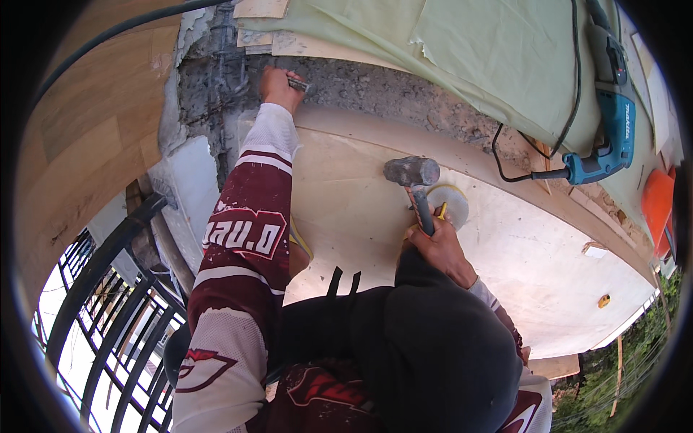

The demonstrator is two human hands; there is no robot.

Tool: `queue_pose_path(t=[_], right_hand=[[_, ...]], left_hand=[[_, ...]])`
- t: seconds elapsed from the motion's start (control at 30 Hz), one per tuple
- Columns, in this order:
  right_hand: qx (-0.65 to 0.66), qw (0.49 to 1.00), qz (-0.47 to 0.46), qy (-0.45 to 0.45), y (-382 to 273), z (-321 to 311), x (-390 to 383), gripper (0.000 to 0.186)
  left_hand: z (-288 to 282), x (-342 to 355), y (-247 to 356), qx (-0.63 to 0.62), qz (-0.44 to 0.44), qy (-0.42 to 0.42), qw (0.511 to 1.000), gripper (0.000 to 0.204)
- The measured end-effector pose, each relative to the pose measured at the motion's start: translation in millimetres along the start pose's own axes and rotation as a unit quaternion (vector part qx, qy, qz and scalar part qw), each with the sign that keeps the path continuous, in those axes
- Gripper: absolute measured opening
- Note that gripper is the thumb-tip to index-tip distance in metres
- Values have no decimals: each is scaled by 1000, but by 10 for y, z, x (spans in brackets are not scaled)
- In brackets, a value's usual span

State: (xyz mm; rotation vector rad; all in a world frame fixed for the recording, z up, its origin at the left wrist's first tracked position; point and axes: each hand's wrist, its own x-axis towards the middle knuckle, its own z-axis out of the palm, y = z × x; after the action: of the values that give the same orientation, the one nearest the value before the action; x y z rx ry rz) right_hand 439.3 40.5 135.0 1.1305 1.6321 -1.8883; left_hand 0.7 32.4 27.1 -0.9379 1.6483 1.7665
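My left hand [280,86], arm stretched forward, is closed around a short metal chisel [299,84]. Its blunt end sticks out to the right of my fist; its other end is hidden. The hand is at the left end of a rough, broken concrete strip [375,88], near exposed steel bars [229,72]. Lower and to the right, my right hand [444,249] grips the dark handle of a sledgehammer [411,172]. The heavy grey head is raised above a pale plywood board [346,206], apart from the chisel.
A teal power drill [610,137] with a black cord lies at the right on a pale green sheet [491,50]. Near the right edge is an orange object [657,209]. Black metal railing [126,289] stands at lower left, beside a curved wooden panel [101,108].
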Motion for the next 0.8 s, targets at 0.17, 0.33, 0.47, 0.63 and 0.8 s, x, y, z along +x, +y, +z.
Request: queue_pose_path(t=[0.17,0.33,0.47,0.63,0.8], right_hand=[[-23,997,-40,68,-28,91,-4,20],[80,991,-65,87,-382,8,-93,27],[74,966,-175,177,-858,-269,-96,35],[325,797,-438,258,-1589,-505,113,24],[385,725,-538,190,-2162,-124,471,19]], left_hand=[[165,93,17,-22,32,26,999,18],[123,352,14,312,143,14,939,13],[-3,596,-3,235,132,-19,963,12],[-46,503,90,134,87,-82,984,14],[94,281,68,-101,-7,-12,995,14]])
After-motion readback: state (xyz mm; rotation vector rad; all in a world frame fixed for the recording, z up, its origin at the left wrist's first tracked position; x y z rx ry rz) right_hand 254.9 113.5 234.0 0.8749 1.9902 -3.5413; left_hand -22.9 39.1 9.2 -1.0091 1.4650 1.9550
